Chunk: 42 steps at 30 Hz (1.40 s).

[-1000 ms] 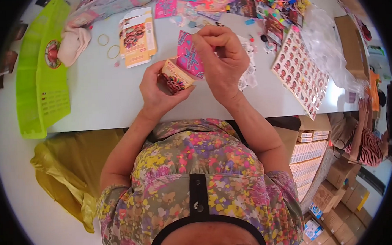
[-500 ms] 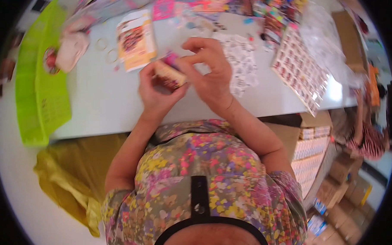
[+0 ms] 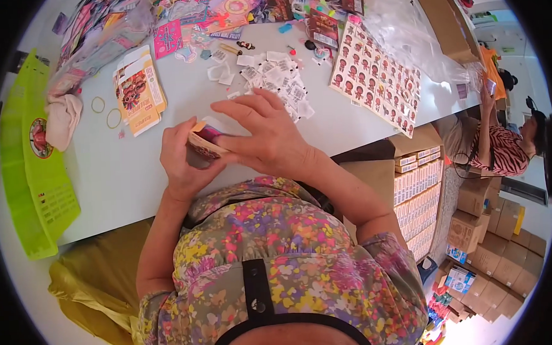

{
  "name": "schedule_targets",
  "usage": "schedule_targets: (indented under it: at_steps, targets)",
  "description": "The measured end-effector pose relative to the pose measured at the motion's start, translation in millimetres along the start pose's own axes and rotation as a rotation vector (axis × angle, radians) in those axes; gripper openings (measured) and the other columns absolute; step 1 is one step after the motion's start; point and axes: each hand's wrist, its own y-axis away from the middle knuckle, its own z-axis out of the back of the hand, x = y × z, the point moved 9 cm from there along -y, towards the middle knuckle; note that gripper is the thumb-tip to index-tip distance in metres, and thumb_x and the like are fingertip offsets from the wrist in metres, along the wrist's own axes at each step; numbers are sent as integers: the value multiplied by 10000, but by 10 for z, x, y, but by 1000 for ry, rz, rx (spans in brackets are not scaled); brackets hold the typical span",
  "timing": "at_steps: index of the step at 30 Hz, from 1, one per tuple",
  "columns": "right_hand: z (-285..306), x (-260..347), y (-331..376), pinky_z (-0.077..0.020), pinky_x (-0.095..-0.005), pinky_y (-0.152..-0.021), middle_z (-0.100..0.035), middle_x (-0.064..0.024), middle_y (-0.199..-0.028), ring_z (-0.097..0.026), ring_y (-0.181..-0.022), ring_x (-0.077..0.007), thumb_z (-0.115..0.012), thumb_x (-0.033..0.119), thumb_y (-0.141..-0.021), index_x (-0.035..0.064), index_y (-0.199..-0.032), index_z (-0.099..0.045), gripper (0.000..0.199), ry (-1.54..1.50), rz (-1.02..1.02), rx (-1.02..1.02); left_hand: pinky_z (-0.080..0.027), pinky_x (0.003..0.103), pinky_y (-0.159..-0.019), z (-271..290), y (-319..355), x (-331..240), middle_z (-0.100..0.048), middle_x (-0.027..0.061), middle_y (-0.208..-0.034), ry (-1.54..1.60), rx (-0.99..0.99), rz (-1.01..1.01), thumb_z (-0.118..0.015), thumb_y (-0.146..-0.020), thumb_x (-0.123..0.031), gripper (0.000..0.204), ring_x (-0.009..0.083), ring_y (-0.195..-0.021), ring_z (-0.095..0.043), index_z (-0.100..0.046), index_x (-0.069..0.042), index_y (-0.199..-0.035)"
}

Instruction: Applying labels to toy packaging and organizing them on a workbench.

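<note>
A small printed cardboard box [image 3: 205, 149] is tilted over the near edge of the table, its top open and an orange flap raised. My left hand [image 3: 183, 154] is closed around its left side and underside. My right hand [image 3: 265, 133] closes thumb and forefinger on the right edge at the opening, with its other fingers raised and spread. Inside the mouth shows something shiny purple [image 3: 209, 133], partly hidden by my fingers. Beyond my left hand lie flat orange-and-white printed cartons [image 3: 140, 92]. Small white printed packets [image 3: 277, 78] are heaped just past my right hand.
A sticker sheet [image 3: 376, 78] and clear plastic bags [image 3: 405, 31] lie to the right. Colourful cards and packets [image 3: 222, 10] cover the far side. A green basket [image 3: 29, 169] stands left. A carton of small boxes [image 3: 418, 192] is beside me; another person [image 3: 500, 143] sits far right.
The view has shifted, so the table's things appear farther left. My right hand has come down over the box opening, and the purple thing sits lower in the box.
</note>
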Motion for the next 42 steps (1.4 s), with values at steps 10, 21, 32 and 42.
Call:
schedule_targets:
  at_steps: [10, 21, 32, 42]
  targets:
    - [1012, -1960, 1171, -482, -231, -643, -651, -55, -883, -594, -729, -103, -705, -6, -804, 5, -904, -683, 103, 47, -760, -366, -526, 287, -773, 29, 157, 433, -547, 96, -1149, 261, -124, 331, -847, -642, -48, 822, 167, -948, -608, -385, 6, -1320]
    - [1451, -2469, 1625, -498, -295, -782, -622, -30, -1033, -602, -847, -168, -797, 195, -751, 91, -1155, -680, 433, 374, -990, 15, -524, 299, -818, -25, 189, 556, -534, 99, -1184, 273, -74, 378, -813, -657, -10, 820, 181, -986, -603, -362, 11, -1341]
    - [1357, -2775, 1578, -491, -243, -772, -623, 0, -1021, -600, -898, -129, -720, 95, -833, 75, -1036, -727, 204, 112, -806, 116, -512, 317, -861, -40, 191, 574, -508, 98, -1222, 295, -70, 364, -791, -680, 3, 812, 187, -1035, -581, -344, 5, -1358]
    - [1364, -2824, 1664, -463, -245, -736, -648, -30, -985, -578, -836, -110, -620, 135, -896, 2, -912, -695, 153, -10, -1028, -60, -503, 308, -858, -25, 159, 533, -520, 93, -1206, 281, -62, 350, -807, -675, -17, 807, 174, -1023, -582, -360, 9, -1346]
